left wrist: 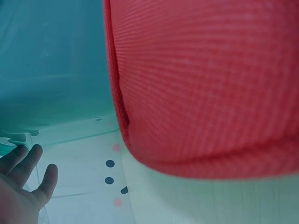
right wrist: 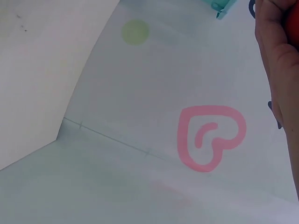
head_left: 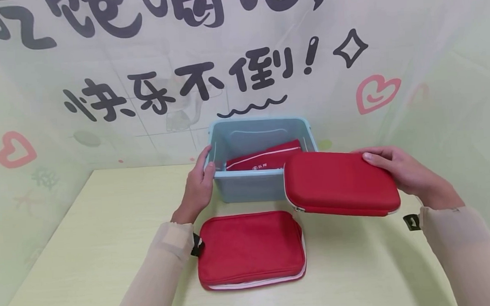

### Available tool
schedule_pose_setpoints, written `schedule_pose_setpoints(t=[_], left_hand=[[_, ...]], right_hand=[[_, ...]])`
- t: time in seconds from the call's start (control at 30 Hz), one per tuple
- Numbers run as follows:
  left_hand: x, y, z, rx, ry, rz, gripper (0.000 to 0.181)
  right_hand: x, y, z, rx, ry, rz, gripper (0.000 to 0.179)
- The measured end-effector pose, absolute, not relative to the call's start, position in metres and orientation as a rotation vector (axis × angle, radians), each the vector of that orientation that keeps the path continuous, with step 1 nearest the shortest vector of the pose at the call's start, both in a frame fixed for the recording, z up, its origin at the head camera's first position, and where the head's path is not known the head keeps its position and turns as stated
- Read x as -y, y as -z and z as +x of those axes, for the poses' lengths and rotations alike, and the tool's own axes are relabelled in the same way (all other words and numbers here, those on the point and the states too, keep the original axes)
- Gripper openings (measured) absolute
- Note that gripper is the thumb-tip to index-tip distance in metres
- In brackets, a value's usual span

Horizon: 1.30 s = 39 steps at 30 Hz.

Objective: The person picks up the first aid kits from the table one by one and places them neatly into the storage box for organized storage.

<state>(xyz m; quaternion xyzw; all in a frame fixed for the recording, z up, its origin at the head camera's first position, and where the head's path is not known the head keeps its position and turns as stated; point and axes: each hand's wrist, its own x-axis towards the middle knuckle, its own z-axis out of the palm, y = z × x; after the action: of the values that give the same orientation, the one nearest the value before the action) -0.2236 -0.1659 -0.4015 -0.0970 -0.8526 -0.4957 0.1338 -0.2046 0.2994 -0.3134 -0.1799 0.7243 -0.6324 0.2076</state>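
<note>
My right hand (head_left: 399, 168) grips the right end of a red zippered hard case (head_left: 338, 180), thumb on top, fingers mostly hidden behind it. The case is held in the air, overlapping the front right corner of a light blue plastic bin (head_left: 251, 187) in the head view. At the bin's left side, my left hand (head_left: 198, 185) touches the rim; in the left wrist view its fingers (left wrist: 28, 165) look straight and spread. Inside the bin lies a red pouch (head_left: 266, 159) with a white stripe and lettering. Another red pouch (head_left: 252, 247) with a white zipper edge lies flat in front of it.
Everything rests on a pale wooden table (head_left: 120, 233). Behind the bin hangs a white printed curtain (head_left: 153, 139) with black writing and pink hearts, and it also runs along both sides of the table.
</note>
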Motion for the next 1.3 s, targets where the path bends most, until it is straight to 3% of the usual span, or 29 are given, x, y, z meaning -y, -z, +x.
schedule_pose_setpoints(t=[0.77,1.3], left_hand=[[0.166,0.404,-0.224,2.479,1.424,-0.28,0.059],[0.166,0.403,-0.223,2.479,1.435,-0.272,0.059]], right_hand=[[-0.239,0.29,-0.234,-2.068,1.912,-0.35,0.025],[-0.201,0.282,-0.256,-2.167,2.034,-0.086,0.051]])
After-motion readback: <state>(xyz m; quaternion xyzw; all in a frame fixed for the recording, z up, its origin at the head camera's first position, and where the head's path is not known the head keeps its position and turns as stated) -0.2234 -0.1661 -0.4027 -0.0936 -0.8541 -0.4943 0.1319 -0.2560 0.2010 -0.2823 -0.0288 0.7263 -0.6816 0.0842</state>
